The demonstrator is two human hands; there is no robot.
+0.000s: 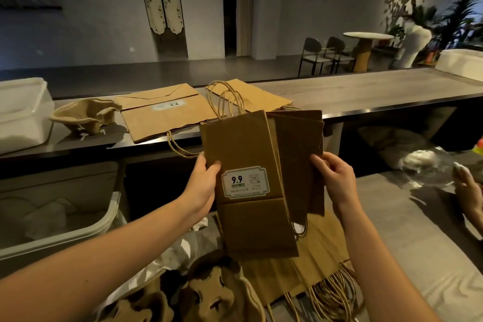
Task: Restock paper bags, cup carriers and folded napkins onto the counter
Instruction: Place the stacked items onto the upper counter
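I hold a fanned bunch of flat brown paper bags [251, 154] upright in front of me, the front one bearing a white 9.9 sticker. My left hand [203, 185] grips the bunch's left edge, thumb on the front. My right hand [333, 178] pinches the right edge of the rear bags. On the raised counter [366, 91] lie a flat stack of paper bags [162, 115], a second stack [248, 97] with twine handles, and a pulp cup carrier [83, 115]. More bags [313, 264] and cup carriers [209, 293] lie on the low surface beneath my hands.
A white plastic bin [21, 112] stands at the counter's left end, another white box [462, 63] at its far right. A clear tub [60, 217] sits low on the left. Another person's hand [467, 188] is at the right edge by crumpled plastic wrap [428, 165].
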